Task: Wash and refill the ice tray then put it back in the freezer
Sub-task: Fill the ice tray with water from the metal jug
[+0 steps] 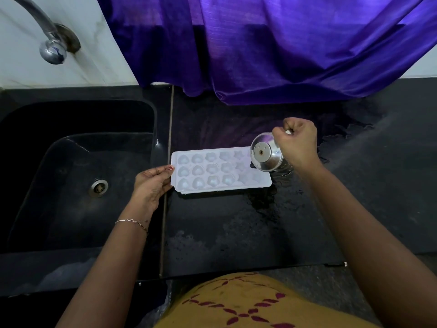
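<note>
**A:** Where's the tray (212, 171) now?

**B:** Flat on the counter (236, 233), just right of the sink (71, 162), cells up. Your left hand (151, 183) pinches its left edge, thumb on top.

**A:** And my right hand (298, 140)?

**B:** Curled round a steel cup (266, 152), tipped over the tray's right end. The stream is hidden, and I can't tell how full the cells are.

**A:** How do I pour well?

**B:** There's a puddle (264, 200) beside that right end, so some water is probably missing the tray. Bring the cup's lip low over the cells, tip gently, and work along one row at a time. Press the left edge down so the tray stays level. I'd stop short of the rim, or it will likely slop on the way to the freezer.
</note>
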